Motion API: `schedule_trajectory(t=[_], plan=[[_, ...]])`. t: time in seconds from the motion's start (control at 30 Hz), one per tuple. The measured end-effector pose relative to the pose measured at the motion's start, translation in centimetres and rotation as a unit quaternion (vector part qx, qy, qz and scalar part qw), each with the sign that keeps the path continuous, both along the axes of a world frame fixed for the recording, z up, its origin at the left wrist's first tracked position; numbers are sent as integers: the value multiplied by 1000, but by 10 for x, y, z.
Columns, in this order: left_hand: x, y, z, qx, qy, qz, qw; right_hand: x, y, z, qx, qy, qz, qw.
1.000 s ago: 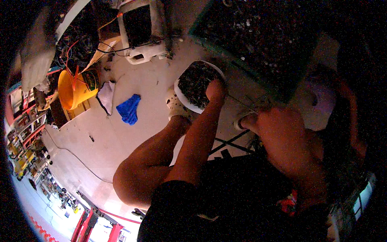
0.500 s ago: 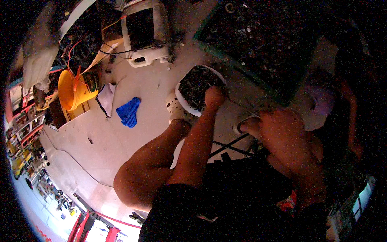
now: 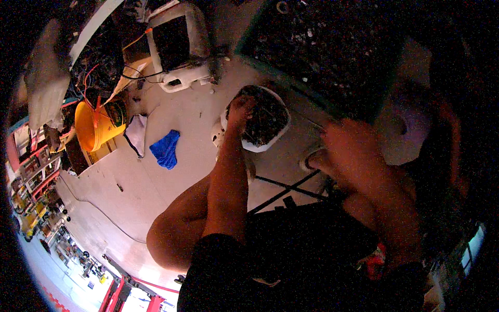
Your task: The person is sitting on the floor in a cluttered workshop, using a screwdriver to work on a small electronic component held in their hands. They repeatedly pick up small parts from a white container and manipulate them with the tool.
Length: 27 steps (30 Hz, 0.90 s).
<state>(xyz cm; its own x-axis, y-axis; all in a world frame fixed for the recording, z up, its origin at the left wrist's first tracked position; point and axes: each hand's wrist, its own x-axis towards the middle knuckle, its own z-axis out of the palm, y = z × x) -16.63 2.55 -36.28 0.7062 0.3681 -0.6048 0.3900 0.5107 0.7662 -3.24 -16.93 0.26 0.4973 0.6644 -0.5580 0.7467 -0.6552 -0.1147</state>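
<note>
A white tub (image 3: 273,145) filled with small dark pieces (image 3: 267,117) stands on the floor between my feet. My left hand (image 3: 241,108) is over the tub's left side with its fingers curled among the dark pieces; whatever they pinch is too dark to make out. To the right of the tub, my right hand (image 3: 351,138) is closed around a thin rod-like tool (image 3: 313,124). Its slim end points up and left toward the tub, and its handle is hidden in my fist.
A large dark tray (image 3: 332,57) of loose bits lies at the far right. A blue cloth (image 3: 165,150), a pale cloth (image 3: 136,135) and a tipped yellow bucket (image 3: 91,127) are on the left. Behind them sits a pale plastic frame (image 3: 197,41). A purplish round object (image 3: 408,125) is at right.
My left hand has moved left across the tub, from its right side to its left rim. My right hand, still holding the tool, has risen slightly away from me.
</note>
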Motion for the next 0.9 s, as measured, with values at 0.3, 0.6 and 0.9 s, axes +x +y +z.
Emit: schedule_trajectory(t=[0.3, 0.6, 0.9], plan=[[33, -45, 46, 431, 133, -300, 841, 4, -19, -42, -32, 1, -4, 999], [34, -46, 13, 505, 148, -337, 781, -1, 0, -1, -48, 18, -10, 999], [55, -52, 46, 446, 231, -349, 791, -1, -31, -15, -46, 1, -22, 999]])
